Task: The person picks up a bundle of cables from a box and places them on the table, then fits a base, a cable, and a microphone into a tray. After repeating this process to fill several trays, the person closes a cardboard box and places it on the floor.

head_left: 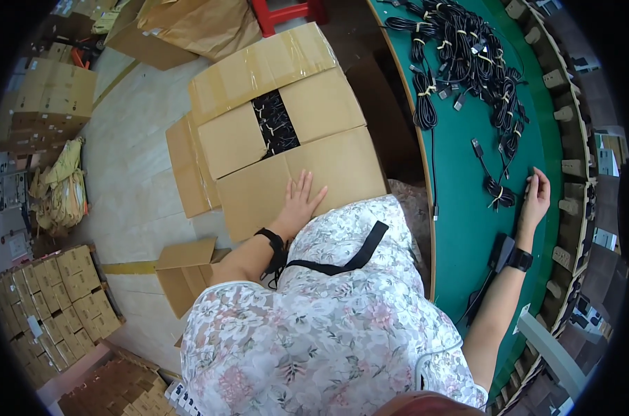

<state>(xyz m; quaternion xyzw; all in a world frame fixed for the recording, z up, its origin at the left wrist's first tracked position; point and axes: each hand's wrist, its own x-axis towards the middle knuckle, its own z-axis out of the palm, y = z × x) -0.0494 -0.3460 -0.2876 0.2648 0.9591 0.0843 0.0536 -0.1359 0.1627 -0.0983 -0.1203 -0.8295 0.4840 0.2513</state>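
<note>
My left hand [300,206] lies flat with fingers spread on a flap of a large cardboard box [279,156]. Through the gap between the box's flaps, black cables [275,122] show inside. Over the green tabletop [463,229] at the right, my right hand [536,196] has its fingers curled together; what they hold, if anything, is hidden. Closest to that hand lies a bundled black cable [498,194] with a light tie. Farther up the table is a pile of tied black cables [474,59] with plugs showing.
A dark device [500,254] with a cord lies beside my right forearm. A row of slots [567,166] borders the table's right side. A red stool [290,14] stands beyond the box. Stacked cartons [57,301] and an opened carton [186,270] are on the left.
</note>
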